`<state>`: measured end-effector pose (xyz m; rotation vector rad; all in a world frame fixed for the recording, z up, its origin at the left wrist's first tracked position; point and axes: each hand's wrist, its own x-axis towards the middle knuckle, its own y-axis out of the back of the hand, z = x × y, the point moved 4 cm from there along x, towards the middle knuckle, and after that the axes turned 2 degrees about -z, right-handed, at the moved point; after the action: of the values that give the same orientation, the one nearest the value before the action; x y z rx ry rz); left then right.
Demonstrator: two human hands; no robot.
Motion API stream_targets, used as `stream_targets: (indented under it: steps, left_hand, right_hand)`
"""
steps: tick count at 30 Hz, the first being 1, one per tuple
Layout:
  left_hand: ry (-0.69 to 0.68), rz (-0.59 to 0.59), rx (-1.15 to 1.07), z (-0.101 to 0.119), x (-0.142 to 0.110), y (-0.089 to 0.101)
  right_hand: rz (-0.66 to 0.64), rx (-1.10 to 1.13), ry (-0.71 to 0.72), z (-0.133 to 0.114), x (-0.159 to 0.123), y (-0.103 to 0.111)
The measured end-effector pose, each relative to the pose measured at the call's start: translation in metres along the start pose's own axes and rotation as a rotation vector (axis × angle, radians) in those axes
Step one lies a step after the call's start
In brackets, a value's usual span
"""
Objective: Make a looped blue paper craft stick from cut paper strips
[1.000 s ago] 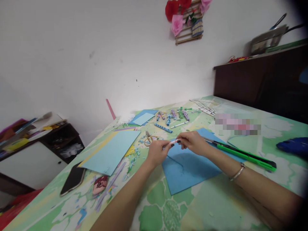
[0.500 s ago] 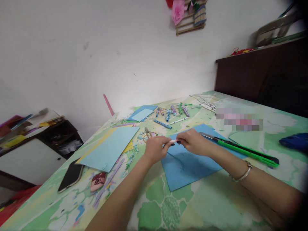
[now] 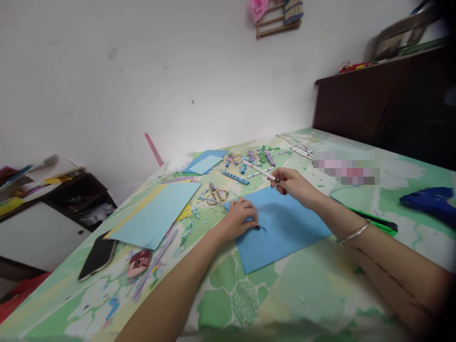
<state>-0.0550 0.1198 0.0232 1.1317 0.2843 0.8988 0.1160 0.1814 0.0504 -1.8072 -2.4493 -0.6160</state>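
My right hand (image 3: 290,185) is raised over the far part of a blue foam or paper sheet (image 3: 285,232), pinching a slim white pen (image 3: 260,170) that points up and to the left. Low on the sheet's left edge, my left hand (image 3: 242,219) has curled fingers, with the thumb and fingertips at a thin, curved blue strip (image 3: 263,230). Gold-handled scissors (image 3: 215,194) lie just beyond the left hand. A green utility knife (image 3: 383,224) is partly hidden behind my right forearm.
Light blue sheets (image 3: 156,213), a phone (image 3: 98,255) and a reddish bear-faced item (image 3: 138,265) lie left. Small decorated tubes (image 3: 251,156), a blue strip with holes (image 3: 235,177) and several white pens (image 3: 302,152) are farther back. A blue glue gun (image 3: 427,199) lies right.
Both hands were together on the white pen. My left hand has let go and moved down to the thin blue strip; my right hand has moved right and up with the pen.
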Motion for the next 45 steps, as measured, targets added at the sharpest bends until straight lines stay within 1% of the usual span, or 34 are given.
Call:
stream_targets:
  steps: [2, 5, 6, 8, 11, 14, 16, 18, 20, 23, 26, 29, 31, 34, 37, 39, 41, 43, 45]
  left_hand:
    - [0.084, 0.131, -0.128, -0.001, 0.001, 0.005]
    - [0.253, 0.353, -0.439, -0.011, 0.000, 0.018]
    - [0.293, 0.398, -0.527, -0.013, -0.001, 0.022]
    - [0.338, 0.450, -0.636, -0.014, -0.002, 0.028]
    - [0.346, 0.485, -0.664, -0.010, -0.003, 0.032]
    - [0.326, 0.500, -0.603, -0.004, -0.004, 0.031]
    - [0.328, 0.529, -0.549, 0.001, -0.005, 0.031]
    - [0.335, 0.550, -0.536, 0.005, -0.006, 0.032]
    - [0.332, 0.539, -0.584, 0.009, -0.006, 0.032]
    - [0.322, 0.509, -0.714, 0.014, -0.006, 0.033]
    - [0.323, 0.524, -0.850, 0.015, -0.006, 0.033]
    - [0.342, 0.557, -0.873, 0.013, -0.006, 0.033]
    - [0.343, 0.565, -0.850, 0.011, -0.006, 0.032]
    - [0.301, 0.570, -0.818, 0.009, -0.005, 0.032]
    - [0.240, 0.579, -0.786, 0.010, -0.005, 0.032]
    - [0.211, 0.587, -0.768, 0.012, -0.005, 0.032]
    - [0.180, 0.581, -0.749, 0.015, -0.005, 0.032]
    - [0.149, 0.568, -0.736, 0.016, -0.005, 0.033]
    - [0.136, 0.567, -0.738, 0.017, -0.005, 0.033]
  right_hand:
    - [-0.044, 0.069, 0.010, -0.007, -0.005, -0.012]
    - [-0.092, 0.141, 0.044, -0.016, -0.012, -0.027]
    - [-0.105, 0.153, 0.066, -0.018, -0.014, -0.032]
    - [-0.131, 0.143, 0.120, -0.021, -0.019, -0.039]
    - [-0.158, 0.098, 0.177, -0.023, -0.025, -0.049]
    - [-0.178, 0.079, 0.178, -0.022, -0.030, -0.057]
    - [-0.170, 0.049, 0.185, -0.022, -0.031, -0.060]
    - [-0.137, 0.004, 0.210, -0.024, -0.032, -0.060]
    - [-0.101, -0.043, 0.236, -0.026, -0.032, -0.059]
    - [-0.075, -0.096, 0.276, -0.030, -0.034, -0.058]
    - [-0.054, -0.185, 0.331, -0.035, -0.038, -0.059]
    - [-0.052, -0.258, 0.372, -0.039, -0.041, -0.060]
    - [-0.063, -0.221, 0.375, -0.041, -0.042, -0.061]
    - [-0.101, -0.007, 0.298, -0.038, -0.039, -0.061]
    - [-0.146, 0.247, 0.134, -0.032, -0.034, -0.061]
    - [-0.171, 0.371, 0.043, -0.029, -0.032, -0.062]
    - [-0.219, 0.452, -0.025, -0.027, -0.032, -0.064]
    - [-0.297, 0.481, -0.080, -0.027, -0.033, -0.066]
    - [-0.373, 0.490, -0.105, -0.028, -0.036, -0.067]
